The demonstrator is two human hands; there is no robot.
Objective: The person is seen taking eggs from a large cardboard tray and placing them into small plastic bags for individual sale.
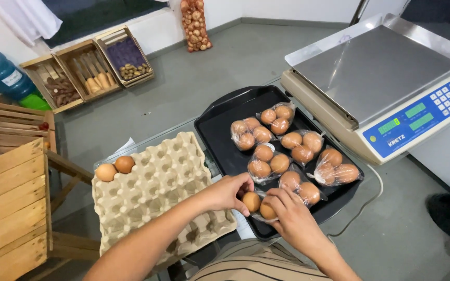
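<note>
Between both hands, at the near edge of the shallow black plastic tray (220,125), sits a small clear plastic bag of brown eggs (259,206). Left hand (228,191) and right hand (289,214) pinch its film, seemingly closing it. Tying off calls for a gentle twist. Just left lies the grey pulp egg carton (157,182).

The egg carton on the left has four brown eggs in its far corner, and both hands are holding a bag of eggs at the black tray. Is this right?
Not quite. The head view shows two eggs in the egg carton, not four. The rest holds: the left hand and right hand hold a bag of eggs at the black tray.
</note>
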